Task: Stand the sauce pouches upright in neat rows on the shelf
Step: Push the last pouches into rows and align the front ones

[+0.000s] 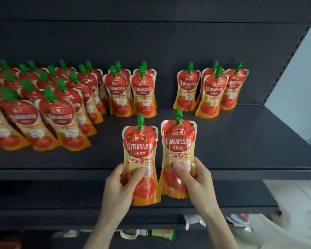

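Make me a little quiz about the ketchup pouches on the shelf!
1. True or false: the left hand and the right hand each hold one sauce pouch.
2. What colour are the pouch caps? A) blue B) green C) white
3. Fill in: between the middle rows and the right group, the shelf shows a ____.

Key: 1 true; 2 B; 3 gap.
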A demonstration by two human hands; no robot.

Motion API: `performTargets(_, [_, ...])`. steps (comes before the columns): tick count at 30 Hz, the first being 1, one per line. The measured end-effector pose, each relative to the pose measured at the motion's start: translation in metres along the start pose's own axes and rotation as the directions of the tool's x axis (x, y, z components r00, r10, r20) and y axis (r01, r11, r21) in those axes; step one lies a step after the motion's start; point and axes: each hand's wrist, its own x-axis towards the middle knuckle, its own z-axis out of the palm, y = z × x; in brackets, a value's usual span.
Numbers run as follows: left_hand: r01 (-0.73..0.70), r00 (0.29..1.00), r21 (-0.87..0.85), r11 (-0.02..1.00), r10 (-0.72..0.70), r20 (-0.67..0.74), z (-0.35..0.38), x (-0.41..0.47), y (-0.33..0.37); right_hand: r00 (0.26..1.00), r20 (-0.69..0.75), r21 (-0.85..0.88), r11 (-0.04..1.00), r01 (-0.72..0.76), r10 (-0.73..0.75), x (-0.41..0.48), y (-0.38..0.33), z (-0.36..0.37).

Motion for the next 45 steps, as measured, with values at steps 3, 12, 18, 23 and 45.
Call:
performTargets(3, [-0.010, 1.000, 0.003, 1.000, 0.010, 0.024, -0.030, 0.001, 0.000, 1.000, 0.002, -0.001, 1.000, -0.002, 0.002, -0.005, 0.001, 0.030])
performTargets(12, [-0.106, 0.993, -0.053, 0.993, 0.108, 0.048, -0.063, 0.052, 0.005, 0.999, -0.038, -0.009, 0.999, 0.035, -0.036, 0.031, -0.002, 0.075])
performTargets(18, [-0.188, 0.982, 0.014, 0.982, 0.188, 0.010, -0.060, 0.105, 0.007, 0.991, -0.060, -0.043, 0.992, 0.117, -0.119, 0.081, -0.005, 0.080])
performTargets(23, [-0.226, 0.972, 0.108, 0.968, 0.231, -0.035, -0.052, 0.147, 0.004, 0.987, -0.057, -0.088, 0.986, 0.142, -0.148, 0.123, 0.000, 0.079])
performTargets(45, [-0.162, 0.971, 0.299, 0.940, 0.206, -0.122, -0.048, 0.224, -0.018, 0.977, -0.073, -0.348, 0.923, 0.162, -0.199, 0.197, 0.031, 0.094])
